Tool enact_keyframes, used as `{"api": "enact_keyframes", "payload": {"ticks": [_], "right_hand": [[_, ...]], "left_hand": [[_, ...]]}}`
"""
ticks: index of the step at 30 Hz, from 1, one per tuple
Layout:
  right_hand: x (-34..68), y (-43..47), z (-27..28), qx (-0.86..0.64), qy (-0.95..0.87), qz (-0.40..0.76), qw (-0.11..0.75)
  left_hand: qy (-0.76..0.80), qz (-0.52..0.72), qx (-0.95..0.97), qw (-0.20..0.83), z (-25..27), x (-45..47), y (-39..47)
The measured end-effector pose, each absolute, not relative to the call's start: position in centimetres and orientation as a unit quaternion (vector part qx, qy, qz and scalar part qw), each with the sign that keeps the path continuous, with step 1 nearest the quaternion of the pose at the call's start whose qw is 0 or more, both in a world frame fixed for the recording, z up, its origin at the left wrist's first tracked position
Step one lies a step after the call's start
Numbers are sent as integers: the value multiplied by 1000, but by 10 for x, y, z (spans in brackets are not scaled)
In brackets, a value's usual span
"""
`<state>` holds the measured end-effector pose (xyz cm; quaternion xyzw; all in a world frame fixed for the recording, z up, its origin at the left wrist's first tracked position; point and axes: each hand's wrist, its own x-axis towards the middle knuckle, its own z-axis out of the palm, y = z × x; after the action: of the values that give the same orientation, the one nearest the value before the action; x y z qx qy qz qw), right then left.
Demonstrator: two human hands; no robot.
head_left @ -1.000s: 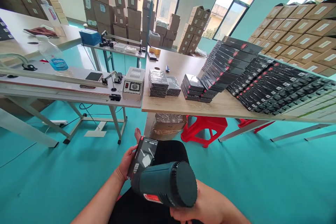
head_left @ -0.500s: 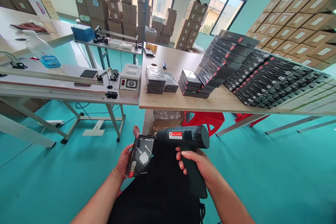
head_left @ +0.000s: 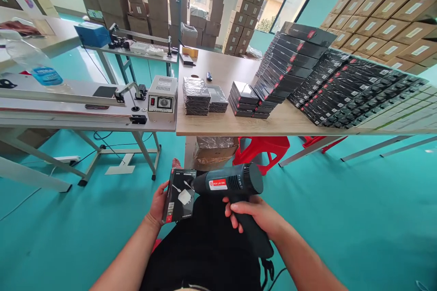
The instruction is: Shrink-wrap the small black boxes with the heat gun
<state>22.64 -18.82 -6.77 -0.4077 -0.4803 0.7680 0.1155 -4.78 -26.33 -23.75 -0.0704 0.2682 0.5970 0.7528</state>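
- Swung side-on since a second ago, the heat gun (head_left: pixel 235 181) shows us its long flank and red-and-white label, where its round rear end faced us before.
- Right hand (head_left: pixel 257 213), folks, is clamped on the handle (head_left: pixel 254 234): thumb laid across the near side, fingertips curling round from the far side.
- That handle slants down and to the right, the gun's body running nearly level above it.
- Right forearm comes up from the lower right, bent in toward the middle.
- Now the left hand (head_left: pixel 159 202): closed on the left edge of the black box (head_left: pixel 177 202), most of its fingers hidden behind it.
- Left forearm reaches up from the lower left, nearly straight at the wrist.
- The black box is held up in front of the lap (head_left: pixel 205 250), its printed face, with a white adapter, toward us.
- Nozzle (head_left: pixel 198 184) at the box's upper right edge! Whether they touch, I can't tell.
- Both hands work short of the wooden table (head_left: pixel 232 68).
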Motion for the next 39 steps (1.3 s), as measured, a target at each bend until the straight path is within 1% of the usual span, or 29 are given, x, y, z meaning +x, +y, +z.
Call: {"api": "enact_keyframes", "payload": {"ticks": [2, 4, 5, 9, 10, 11, 14, 15, 16, 19, 21, 23, 26, 27, 28, 29, 33, 36, 39], "right_hand": [[230, -197, -64, -385, -493, 779, 46], [232, -203, -63, -371, -500, 783, 11], [231, -205, -63, -370, -500, 783, 19], [232, -202, -68, -415, -486, 760, 122], [233, -201, -68, -421, -484, 757, 121], [234, -201, -66, -419, -484, 762, 101], [233, -202, -59, -377, -484, 789, 22], [230, -203, -57, -364, -485, 794, 21], [225, -202, -55, -358, -488, 795, 41], [207, -197, -51, -366, -490, 777, 146], [200, -193, -49, -367, -492, 772, 167], [200, -192, -46, -348, -508, 778, 123], [207, -199, -39, -301, -554, 776, -3], [208, -200, -37, -293, -565, 771, -26], [209, -201, -36, -290, -567, 771, -27], [209, -201, -36, -294, -560, 775, -7], [206, -182, -44, -362, -504, 770, 149], [212, -166, -52, -409, -502, 741, 176], [221, -164, -56, -416, -501, 742, 160]], "left_hand": [[255, 598, -68, 757, -237, -48, -262], [242, 602, -65, 758, -236, -48, -261], [238, 605, -65, 757, -237, -48, -261], [239, 607, -66, 755, -240, -50, -261], [239, 607, -66, 755, -241, -51, -261], [237, 609, -64, 754, -242, -51, -261], [217, 607, -53, 762, -239, -50, -260], [213, 600, -49, 770, -237, -48, -259], [213, 588, -46, 779, -235, -47, -258], [230, 550, -43, 802, -229, -41, -255], [235, 541, -41, 807, -226, -41, -254], [231, 548, -39, 803, -225, -43, -254], [223, 570, -38, 790, -227, -46, -255], [222, 574, -39, 787, -228, -47, -255], [222, 576, -40, 786, -229, -47, -256], [223, 575, -41, 786, -229, -47, -256], [227, 563, -41, 793, -226, -47, -258], [217, 564, -35, 796, -221, -50, -258], [194, 574, -31, 795, -220, -54, -257]]}}
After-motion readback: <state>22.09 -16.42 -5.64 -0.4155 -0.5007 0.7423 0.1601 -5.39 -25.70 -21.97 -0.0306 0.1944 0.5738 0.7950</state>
